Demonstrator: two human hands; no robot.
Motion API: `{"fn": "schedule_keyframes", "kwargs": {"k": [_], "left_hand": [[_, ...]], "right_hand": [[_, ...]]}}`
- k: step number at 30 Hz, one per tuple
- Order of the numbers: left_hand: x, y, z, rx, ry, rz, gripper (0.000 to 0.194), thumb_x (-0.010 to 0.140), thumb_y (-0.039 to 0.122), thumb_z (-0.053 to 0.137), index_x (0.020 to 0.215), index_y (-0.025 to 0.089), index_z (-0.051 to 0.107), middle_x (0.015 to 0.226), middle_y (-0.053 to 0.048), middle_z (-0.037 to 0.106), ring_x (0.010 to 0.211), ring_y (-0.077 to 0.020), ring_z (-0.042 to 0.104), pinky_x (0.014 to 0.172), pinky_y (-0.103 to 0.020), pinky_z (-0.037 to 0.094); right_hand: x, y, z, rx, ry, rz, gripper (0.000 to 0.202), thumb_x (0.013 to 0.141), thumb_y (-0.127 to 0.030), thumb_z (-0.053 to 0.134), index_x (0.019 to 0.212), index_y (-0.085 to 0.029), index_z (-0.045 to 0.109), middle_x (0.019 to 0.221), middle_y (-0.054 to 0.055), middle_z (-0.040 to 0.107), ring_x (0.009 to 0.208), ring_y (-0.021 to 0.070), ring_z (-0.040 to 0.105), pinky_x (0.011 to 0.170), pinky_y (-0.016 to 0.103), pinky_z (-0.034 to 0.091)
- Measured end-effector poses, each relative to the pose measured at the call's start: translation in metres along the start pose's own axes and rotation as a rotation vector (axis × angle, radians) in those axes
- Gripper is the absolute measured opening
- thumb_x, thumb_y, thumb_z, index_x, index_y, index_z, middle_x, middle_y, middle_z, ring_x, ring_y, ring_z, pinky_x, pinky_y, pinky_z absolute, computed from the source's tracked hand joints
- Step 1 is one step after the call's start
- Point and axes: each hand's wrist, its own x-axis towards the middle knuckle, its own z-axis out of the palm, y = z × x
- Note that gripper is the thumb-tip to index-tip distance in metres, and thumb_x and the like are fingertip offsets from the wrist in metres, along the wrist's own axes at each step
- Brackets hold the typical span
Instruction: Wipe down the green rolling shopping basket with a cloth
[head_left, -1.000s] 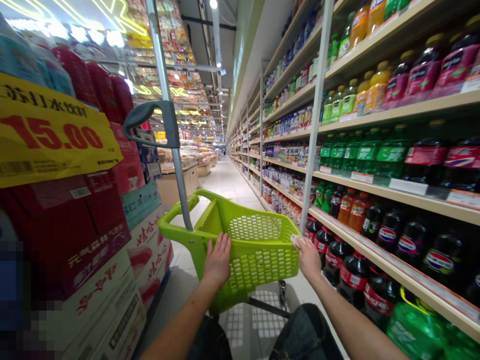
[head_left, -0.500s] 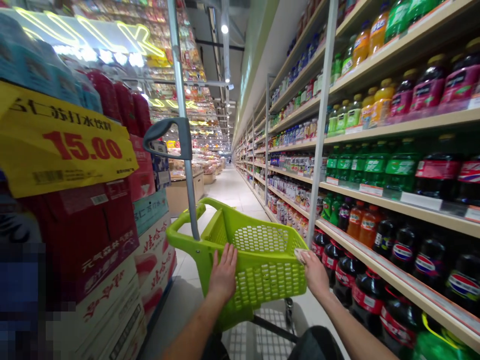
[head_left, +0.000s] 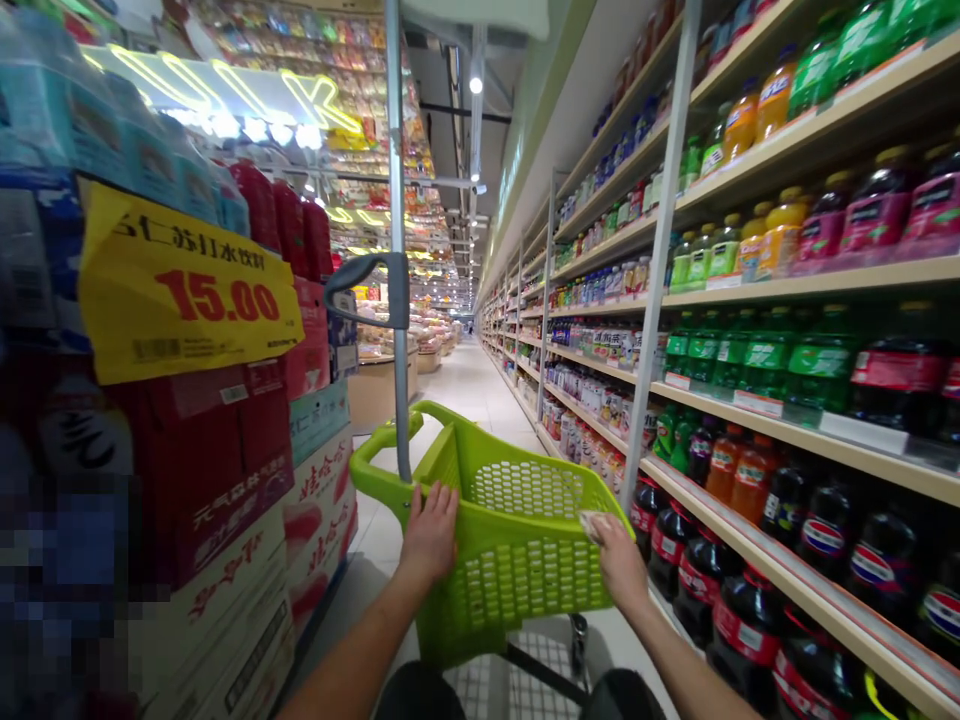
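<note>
Both hands, left hand [head_left: 430, 532] and right hand [head_left: 619, 560], rest on green basket [head_left: 517, 560] rim.

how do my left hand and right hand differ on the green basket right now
The left hand lies flat and empty against the green basket near its left corner. The right hand grips the right corner with a small pale scrap pinched in its fingers. Both touch the near rim.
</note>
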Motion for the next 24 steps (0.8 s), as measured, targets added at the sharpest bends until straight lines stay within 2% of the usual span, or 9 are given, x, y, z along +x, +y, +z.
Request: {"fn": "schedule_keyframes", "kwargs": {"k": [3, 5, 7, 12, 14, 17, 19, 21, 24], "left_hand": [[-0.002, 0.005, -0.001, 0.013, -0.004, -0.003, 0.067, 0.068, 0.026, 0.044, 0.131, 0.009, 0.034, 0.137, -0.012, 0.036, 0.131, -0.0263, 0.02, 0.108, -0.048, 0.001], [-0.004, 0.005, -0.002, 0.016, -0.01, 0.006, 0.068, 0.068, 0.026, 0.044, 0.132, 0.008, 0.033, 0.138, -0.012, 0.036, 0.132, -0.0257, 0.019, 0.108, -0.047, 0.001], [-0.006, 0.004, -0.001, 0.022, -0.01, 0.013, 0.068, 0.068, 0.027, 0.044, 0.132, 0.009, 0.032, 0.138, -0.012, 0.035, 0.132, -0.0255, 0.019, 0.108, -0.047, 0.0], [-0.008, 0.005, 0.0, 0.026, 0.025, 0.025, 0.067, 0.069, 0.029, 0.045, 0.131, 0.009, 0.033, 0.137, -0.012, 0.036, 0.131, -0.0264, 0.019, 0.108, -0.048, -0.002], [-0.007, 0.007, 0.0, 0.023, 0.037, 0.022, 0.067, 0.068, 0.029, 0.045, 0.131, 0.008, 0.034, 0.137, -0.013, 0.037, 0.131, -0.0267, 0.02, 0.108, -0.048, -0.002], [-0.007, 0.009, 0.0, 0.026, 0.039, 0.024, 0.068, 0.067, 0.029, 0.046, 0.131, 0.009, 0.034, 0.136, -0.013, 0.038, 0.131, -0.0267, 0.02, 0.108, -0.048, -0.001], [-0.008, 0.009, 0.0, 0.031, 0.033, 0.027, 0.068, 0.067, 0.029, 0.047, 0.131, 0.009, 0.034, 0.136, -0.013, 0.038, 0.131, -0.0265, 0.021, 0.108, -0.048, -0.001], [-0.008, 0.009, 0.0, 0.034, 0.028, 0.028, 0.068, 0.067, 0.029, 0.047, 0.131, 0.009, 0.033, 0.137, -0.013, 0.037, 0.131, -0.0266, 0.02, 0.107, -0.048, -0.001], [-0.008, 0.009, -0.001, 0.034, 0.019, 0.031, 0.069, 0.068, 0.03, 0.047, 0.132, 0.009, 0.032, 0.137, -0.014, 0.036, 0.131, -0.0272, 0.019, 0.107, -0.048, -0.002]], "right_hand": [[0.0, -0.056, 0.014, 0.099, -0.032, -0.162, 0.053, 0.067, 0.002, 0.037, 0.106, -0.021, 0.062, 0.119, 0.008, 0.056, 0.112, 0.02, 0.048, 0.095, 0.037, 0.038], [-0.001, -0.08, 0.022, 0.161, -0.032, -0.268, 0.056, 0.065, 0.003, 0.038, 0.11, -0.022, 0.06, 0.121, 0.007, 0.054, 0.115, 0.0195, 0.046, 0.096, 0.038, 0.037], [-0.002, -0.075, 0.022, 0.183, -0.034, -0.283, 0.055, 0.066, 0.003, 0.038, 0.11, -0.023, 0.06, 0.122, 0.007, 0.054, 0.116, 0.0193, 0.045, 0.095, 0.038, 0.037], [-0.007, -0.015, 0.004, 0.086, 0.025, 0.021, 0.051, 0.069, 0.001, 0.036, 0.107, -0.021, 0.062, 0.121, 0.008, 0.053, 0.117, 0.0214, 0.043, 0.098, 0.039, 0.033], [-0.008, -0.026, 0.005, 0.088, 0.008, 0.018, 0.052, 0.069, 0.001, 0.035, 0.107, -0.02, 0.062, 0.122, 0.008, 0.053, 0.117, 0.0216, 0.043, 0.099, 0.039, 0.033], [-0.009, -0.075, 0.018, 0.161, -0.023, -0.13, 0.054, 0.068, 0.003, 0.036, 0.111, -0.02, 0.06, 0.126, 0.008, 0.05, 0.119, 0.0214, 0.041, 0.1, 0.039, 0.032], [-0.01, -0.094, 0.024, 0.206, -0.022, -0.201, 0.056, 0.067, 0.003, 0.037, 0.113, -0.02, 0.058, 0.128, 0.009, 0.048, 0.12, 0.0215, 0.039, 0.1, 0.039, 0.032], [-0.01, -0.086, 0.023, 0.215, -0.016, -0.188, 0.057, 0.066, 0.004, 0.037, 0.113, -0.02, 0.059, 0.127, 0.009, 0.048, 0.12, 0.0216, 0.04, 0.099, 0.039, 0.033], [-0.011, -0.045, 0.013, 0.17, 0.012, -0.038, 0.053, 0.068, 0.003, 0.034, 0.111, -0.016, 0.06, 0.126, 0.011, 0.049, 0.119, 0.0231, 0.04, 0.098, 0.04, 0.034]]}}
